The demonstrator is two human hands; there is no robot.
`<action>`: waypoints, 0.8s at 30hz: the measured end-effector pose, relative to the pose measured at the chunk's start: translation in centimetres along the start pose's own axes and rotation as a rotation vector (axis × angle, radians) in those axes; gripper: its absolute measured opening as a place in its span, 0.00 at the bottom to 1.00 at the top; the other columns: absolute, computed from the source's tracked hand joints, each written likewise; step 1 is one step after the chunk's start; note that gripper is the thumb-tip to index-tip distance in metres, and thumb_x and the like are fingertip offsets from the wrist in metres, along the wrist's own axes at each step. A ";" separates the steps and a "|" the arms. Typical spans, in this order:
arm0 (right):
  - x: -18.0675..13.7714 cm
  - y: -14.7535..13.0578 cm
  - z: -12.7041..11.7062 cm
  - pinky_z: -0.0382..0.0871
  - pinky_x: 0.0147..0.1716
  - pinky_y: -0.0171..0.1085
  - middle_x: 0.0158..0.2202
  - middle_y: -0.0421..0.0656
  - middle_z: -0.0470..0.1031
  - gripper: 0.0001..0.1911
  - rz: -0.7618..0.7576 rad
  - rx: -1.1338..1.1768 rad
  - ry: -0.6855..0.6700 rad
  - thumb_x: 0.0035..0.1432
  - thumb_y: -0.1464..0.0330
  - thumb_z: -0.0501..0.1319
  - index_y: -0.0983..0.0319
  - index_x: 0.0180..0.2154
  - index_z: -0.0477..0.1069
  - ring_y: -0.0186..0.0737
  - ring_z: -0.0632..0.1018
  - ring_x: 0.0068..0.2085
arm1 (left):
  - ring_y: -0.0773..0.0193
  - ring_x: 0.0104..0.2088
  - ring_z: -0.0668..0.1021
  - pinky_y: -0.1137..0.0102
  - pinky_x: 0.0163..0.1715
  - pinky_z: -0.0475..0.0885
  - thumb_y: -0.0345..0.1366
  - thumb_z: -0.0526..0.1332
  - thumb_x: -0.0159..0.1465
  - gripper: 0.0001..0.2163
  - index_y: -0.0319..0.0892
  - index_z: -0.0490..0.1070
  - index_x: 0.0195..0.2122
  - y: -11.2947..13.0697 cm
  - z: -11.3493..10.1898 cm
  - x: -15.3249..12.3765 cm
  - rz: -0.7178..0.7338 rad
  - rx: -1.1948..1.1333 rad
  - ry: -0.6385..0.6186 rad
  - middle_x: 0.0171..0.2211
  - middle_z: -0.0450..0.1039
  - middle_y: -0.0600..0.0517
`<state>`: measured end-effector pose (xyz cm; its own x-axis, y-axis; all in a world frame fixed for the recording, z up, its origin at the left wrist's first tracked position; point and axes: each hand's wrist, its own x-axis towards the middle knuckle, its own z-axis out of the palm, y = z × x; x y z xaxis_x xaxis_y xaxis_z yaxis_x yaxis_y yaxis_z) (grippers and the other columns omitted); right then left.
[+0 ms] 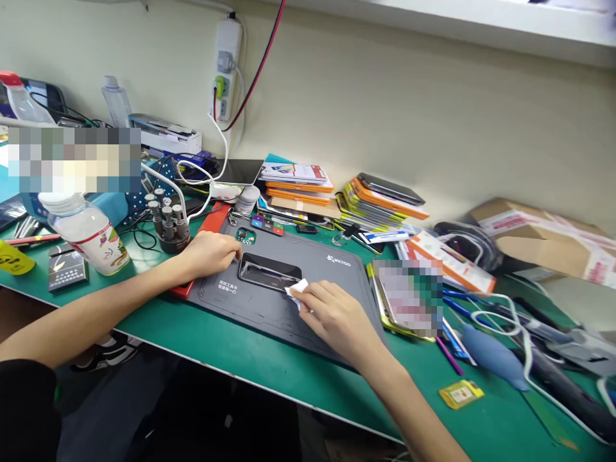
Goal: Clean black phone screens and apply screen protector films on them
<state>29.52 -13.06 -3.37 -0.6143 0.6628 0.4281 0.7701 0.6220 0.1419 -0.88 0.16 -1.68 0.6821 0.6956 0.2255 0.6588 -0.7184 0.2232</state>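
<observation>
A black phone [267, 272] lies flat on a dark grey work mat [269, 321] on the green bench. My left hand [210, 253] rests at the phone's left end with fingers curled against it, holding it in place. My right hand [332, 316] pinches a small white wipe [297, 289] and presses it on the phone's right end.
A plastic bottle [89, 232] and a stand of screwdriver bits [168, 223] sit to the left. Stacks of orange-edged packages [380, 200] line the wall. A cardboard box [539, 234], a blue air blower [495, 356], cables and tools crowd the right. A small yellow item [461, 393] lies near the front edge.
</observation>
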 end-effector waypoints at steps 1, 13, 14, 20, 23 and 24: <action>-0.4 0.2 0.0 0.70 0.38 0.43 0.37 0.44 0.79 0.13 0.003 -0.001 0.005 0.70 0.77 0.58 0.62 0.51 0.76 0.45 0.76 0.37 | 0.61 0.46 0.86 0.69 0.41 0.73 0.29 0.55 0.68 0.15 0.48 0.82 0.41 0.0 0.0 0.0 -0.005 -0.005 -0.006 0.46 0.87 0.57; 4.5 1.4 2.1 0.69 0.40 0.43 0.37 0.45 0.79 0.11 -0.077 0.058 -0.107 0.71 0.74 0.59 0.62 0.48 0.79 0.45 0.73 0.38 | 0.57 0.36 0.84 0.66 0.29 0.62 0.31 0.56 0.65 0.11 0.44 0.78 0.31 0.8 -0.8 0.2 -0.084 0.166 -0.117 0.36 0.85 0.51; 5.5 1.3 2.5 0.68 0.41 0.43 0.37 0.46 0.78 0.11 -0.077 0.063 -0.126 0.71 0.74 0.59 0.62 0.48 0.79 0.46 0.73 0.39 | 0.57 0.37 0.84 0.66 0.30 0.61 0.31 0.56 0.65 0.11 0.44 0.78 0.31 0.9 -1.0 0.2 -0.094 0.171 -0.137 0.36 0.85 0.51; 9.8 0.1 4.4 0.67 0.43 0.45 0.39 0.49 0.78 0.11 -0.043 0.105 -0.183 0.71 0.73 0.60 0.64 0.49 0.80 0.47 0.73 0.42 | 0.55 0.40 0.84 0.65 0.32 0.62 0.31 0.55 0.64 0.12 0.43 0.78 0.31 1.1 -1.4 0.4 -0.113 0.167 -0.164 0.38 0.86 0.48; 8.9 0.5 4.2 0.67 0.43 0.44 0.39 0.48 0.79 0.12 -0.047 0.143 -0.159 0.71 0.73 0.59 0.62 0.50 0.80 0.47 0.74 0.41 | 0.56 0.39 0.84 0.65 0.32 0.62 0.31 0.55 0.64 0.12 0.43 0.78 0.31 1.1 -1.5 0.4 -0.115 0.160 -0.177 0.37 0.86 0.49; 8.0 0.9 4.0 0.67 0.43 0.44 0.39 0.47 0.79 0.12 -0.042 0.164 -0.140 0.71 0.72 0.59 0.62 0.50 0.80 0.47 0.74 0.41 | 0.56 0.39 0.84 0.65 0.32 0.62 0.31 0.55 0.64 0.12 0.43 0.78 0.31 1.1 -1.4 0.4 -0.112 0.156 -0.179 0.37 0.86 0.49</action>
<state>24.62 -5.57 -3.41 -0.6723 0.6790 0.2948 0.7117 0.7025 0.0050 -0.31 -0.36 0.03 0.6381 0.7692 0.0332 0.7650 -0.6383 0.0855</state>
